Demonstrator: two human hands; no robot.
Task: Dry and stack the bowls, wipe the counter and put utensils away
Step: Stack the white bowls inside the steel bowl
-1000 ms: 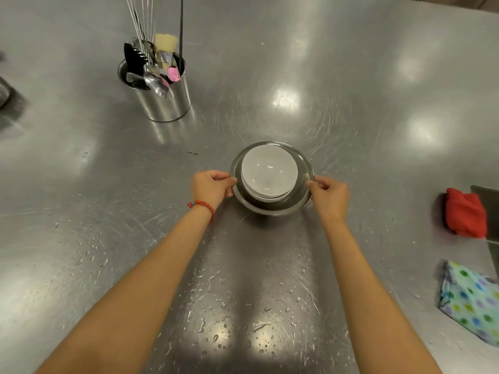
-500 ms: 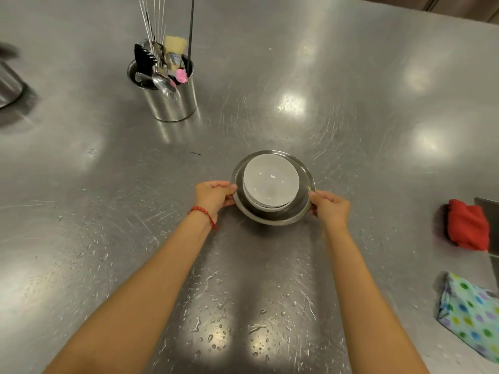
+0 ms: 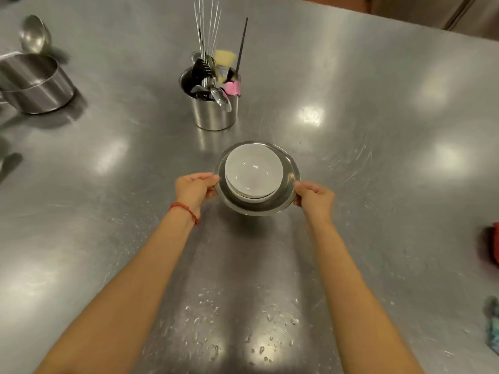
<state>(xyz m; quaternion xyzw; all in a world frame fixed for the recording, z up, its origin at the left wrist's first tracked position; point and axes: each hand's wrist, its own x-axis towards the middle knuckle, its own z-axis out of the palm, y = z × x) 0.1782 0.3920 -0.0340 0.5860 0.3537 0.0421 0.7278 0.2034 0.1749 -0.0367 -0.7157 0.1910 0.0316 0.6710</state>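
Head view, first speaker: What's different from a moment back?

Second: The stack has travelled away from the near edge of the worktop (image 3: 378, 76) toward its middle, closer to the utensil holder (image 3: 214, 109). A second ago the holder stood well apart from it; now it is near, just beyond the far rim. A steel pot (image 3: 35, 85) and a ladle (image 3: 33, 35) have also come into view at the far left corner.

First: And the hands?

Second: The left hand (image 3: 195, 188) is closed on the left rim of the metal bowl (image 3: 289, 184), the right hand (image 3: 314, 198) on the right rim. Both grip it narrowly, thumbs on top.

First: So where does the task stand?

Second: I'd judge stacking is done: white bowls (image 3: 253, 171) sit nested inside the metal one, and the stack is being parked. Water drops (image 3: 270, 317) near the front edge say the wiping remains.

First: Which way does it point?

Second: Mouths open upward. Bowls are round, so no long axis; the stack tilts slightly toward the person.
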